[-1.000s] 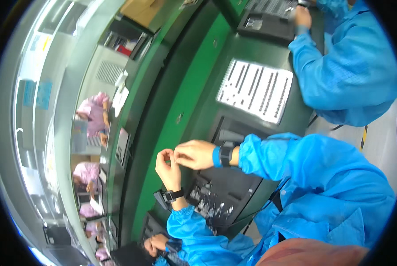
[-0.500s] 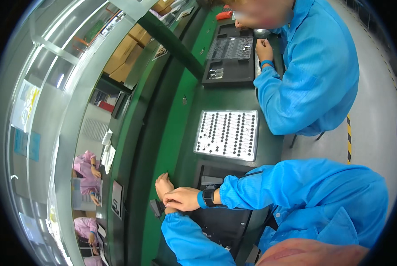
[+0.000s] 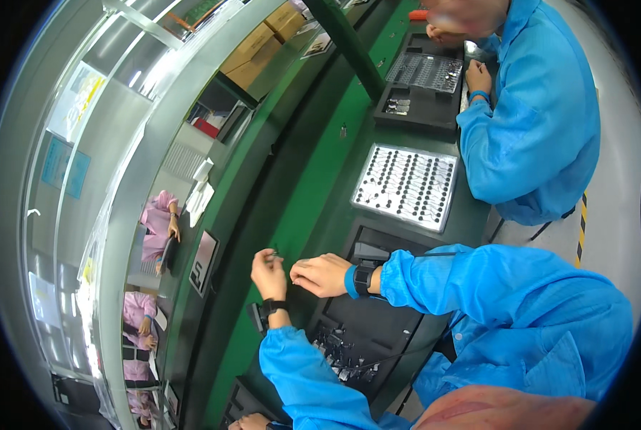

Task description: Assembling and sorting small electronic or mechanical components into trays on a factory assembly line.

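My left hand [image 3: 269, 278] is raised over the green bench strip, its fingers pinched around a small dark part [image 3: 274, 252] whose kind is too small to tell. Close to its right is my right hand [image 3: 323, 275], with thumb and fingers pressed together. Whatever the right fingertips may hold is too small to make out. The hands are apart. A black strap with a small box [image 3: 257, 316] sits on my left wrist, and a similar strapped device [image 3: 364, 275] on my right. Below my hands lies a black tray [image 3: 378, 331] with several small metallic and dark parts.
Beyond my right arm lies a white tray [image 3: 361, 203] with rows of small black wired pieces. A co-worker in blue [image 3: 535, 129] sits by another black tray [image 3: 418, 126]. A green post [image 3: 345, 50] rises from the bench. Another person's hand [image 3: 251, 421] shows at the lower edge.
My right hand has come off my left wrist and moved right. My left hand now has its fingers raised and bent around a small part. The view has shifted, showing more of the black tray.
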